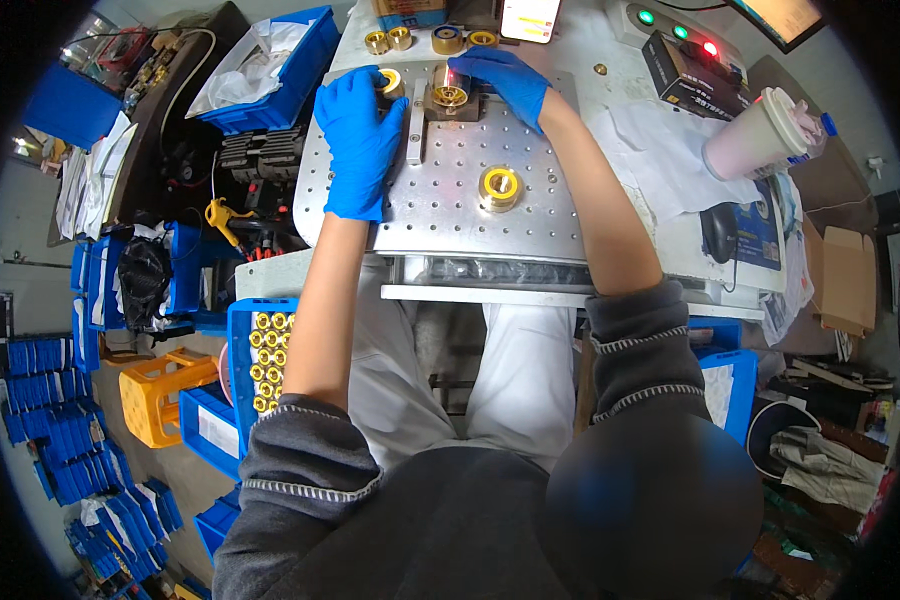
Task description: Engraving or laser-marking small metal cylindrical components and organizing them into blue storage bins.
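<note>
My left hand (358,145), in a blue glove, is at the left of the perforated metal plate (440,215). Its fingers are closed round a small metal ring part with a yellow rim (391,83). My right hand (510,84), gloved too, reaches in from the right with its fingers bent against a steel cylinder with a brass-coloured inside (450,88). That cylinder sits on a metal block (464,112) on the plate; its far side is hidden. Between my hands stands a narrow metal bar (416,130). Another yellow-rimmed ring part (500,187) lies nearer me on the plate.
Several ring parts (448,40) stand beyond the plate beside a lit screen (530,18). To the right are a lidded cup (760,135), a black box (695,75) and a mouse (718,233). A blue crate (238,345) of brass parts is beside my left forearm.
</note>
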`<state>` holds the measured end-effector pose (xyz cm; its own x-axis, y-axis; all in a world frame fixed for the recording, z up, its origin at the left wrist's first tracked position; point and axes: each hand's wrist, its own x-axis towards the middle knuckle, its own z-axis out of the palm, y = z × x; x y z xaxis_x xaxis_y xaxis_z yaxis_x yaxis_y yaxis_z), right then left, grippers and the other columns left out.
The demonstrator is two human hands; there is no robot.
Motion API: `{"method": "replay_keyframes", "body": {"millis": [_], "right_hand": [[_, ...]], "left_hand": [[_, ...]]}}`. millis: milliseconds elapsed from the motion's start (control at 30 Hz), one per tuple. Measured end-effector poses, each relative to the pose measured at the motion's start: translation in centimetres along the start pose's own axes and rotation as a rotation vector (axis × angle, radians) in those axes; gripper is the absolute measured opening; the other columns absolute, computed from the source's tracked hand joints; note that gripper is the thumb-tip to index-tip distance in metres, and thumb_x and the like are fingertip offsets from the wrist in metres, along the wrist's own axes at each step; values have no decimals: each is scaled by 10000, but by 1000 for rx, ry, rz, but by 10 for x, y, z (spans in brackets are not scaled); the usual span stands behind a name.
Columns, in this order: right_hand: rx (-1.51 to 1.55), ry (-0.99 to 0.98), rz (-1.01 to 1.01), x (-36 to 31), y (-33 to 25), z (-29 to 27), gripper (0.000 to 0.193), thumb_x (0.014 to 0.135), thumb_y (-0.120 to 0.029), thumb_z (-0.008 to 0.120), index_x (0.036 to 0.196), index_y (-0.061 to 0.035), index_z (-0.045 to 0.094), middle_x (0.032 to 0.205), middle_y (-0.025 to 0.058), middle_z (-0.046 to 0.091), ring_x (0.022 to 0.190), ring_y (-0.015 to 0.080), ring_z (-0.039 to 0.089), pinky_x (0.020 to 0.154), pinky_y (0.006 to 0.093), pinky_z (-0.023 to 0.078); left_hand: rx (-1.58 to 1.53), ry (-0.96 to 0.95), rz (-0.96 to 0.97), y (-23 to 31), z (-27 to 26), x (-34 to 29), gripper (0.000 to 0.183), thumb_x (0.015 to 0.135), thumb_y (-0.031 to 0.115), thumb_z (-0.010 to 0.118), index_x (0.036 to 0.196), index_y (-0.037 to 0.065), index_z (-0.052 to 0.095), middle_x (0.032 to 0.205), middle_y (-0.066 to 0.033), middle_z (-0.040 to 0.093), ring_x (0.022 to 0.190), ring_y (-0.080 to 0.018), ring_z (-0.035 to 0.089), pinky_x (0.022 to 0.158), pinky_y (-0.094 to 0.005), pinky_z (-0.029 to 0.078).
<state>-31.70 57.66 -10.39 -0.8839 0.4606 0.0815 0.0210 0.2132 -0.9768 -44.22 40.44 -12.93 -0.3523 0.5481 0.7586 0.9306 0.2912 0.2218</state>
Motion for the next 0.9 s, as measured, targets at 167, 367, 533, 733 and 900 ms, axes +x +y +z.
{"method": "replay_keyframes", "body": {"millis": [167, 367, 533, 733, 900], "right_hand": [[-60, -1, 35, 2, 1, -1, 354, 884, -332, 566, 1102, -64, 646, 1062, 65, 641, 977, 135, 586, 928, 252, 421], [-212, -63, 0, 1, -6, -1, 366, 879, -369, 568, 1074, -70, 652, 1043, 67, 640, 976, 138, 584, 902, 246, 427], [-110, 164, -37, 10, 5, -8, 378, 848, -405, 591, 987, -63, 672, 906, 62, 650, 808, 149, 604, 720, 289, 486], [-108, -285, 242, -20, -32, -50, 231, 889, -255, 573, 967, -63, 674, 753, -7, 576, 578, 58, 439, 511, 224, 364], [-192, -969, 311, -32, -39, -41, 269, 882, -281, 570, 988, -68, 695, 713, 7, 591, 563, 59, 472, 499, 206, 392]], "left_hand": [[-31, 10, 35, 2, -3, 0, 319, 702, 227, 736, 955, 90, 597, 872, -87, 586, 879, -288, 523, 786, -390, 381], [-29, -35, 12, 0, -2, -2, 313, 678, 198, 727, 939, 83, 596, 879, -102, 596, 878, -306, 530, 778, -408, 399], [-46, -27, -8, 6, 0, 0, 308, 675, 182, 714, 941, 82, 595, 892, -113, 595, 883, -313, 533, 790, -412, 410], [-139, -76, -162, 3, -2, -2, 319, 672, 204, 691, 938, 70, 575, 910, -123, 577, 928, -311, 498, 838, -418, 381], [-153, -61, -137, 1, 1, 0, 326, 691, 216, 695, 952, 65, 573, 908, -130, 575, 923, -307, 500, 827, -418, 389]]}}
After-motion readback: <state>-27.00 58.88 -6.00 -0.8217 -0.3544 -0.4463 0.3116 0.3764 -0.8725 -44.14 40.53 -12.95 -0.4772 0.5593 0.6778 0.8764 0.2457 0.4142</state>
